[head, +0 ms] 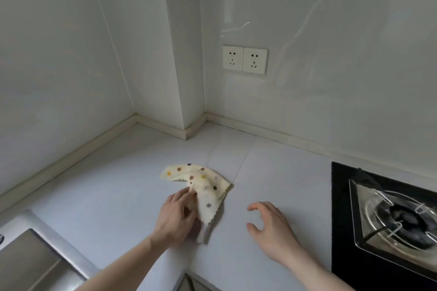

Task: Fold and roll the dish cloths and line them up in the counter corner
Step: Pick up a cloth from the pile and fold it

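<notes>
A cream dish cloth (pixel 201 186) with coloured dots and a zigzag edge lies crumpled on the pale surface (pixel 118 184), a little in front of the corner where the wall column meets the surface. It is bent in an angle: one part goes to the left and lies flat, the other part comes down toward the person.

The left hand (pixel 176 216) grasps the near part of the cloth. Its fingers are curled on the fabric and lift it a little, so a fold stands up beside the fingertips. The lower end of the cloth goes under this hand.

The right hand (pixel 269 224) is released and holds nothing. Its fingers are spread and loosely bent, and it is just to the right of the cloth, not touching it. I cannot tell if it rests on the surface or is above it.

On the right there is a black gas hob (pixel 383 215) with a metal pan support. At the lower left a steel sink (pixel 35 255) is partly in view. Two white sockets (pixel 244 59) are on the back wall.
</notes>
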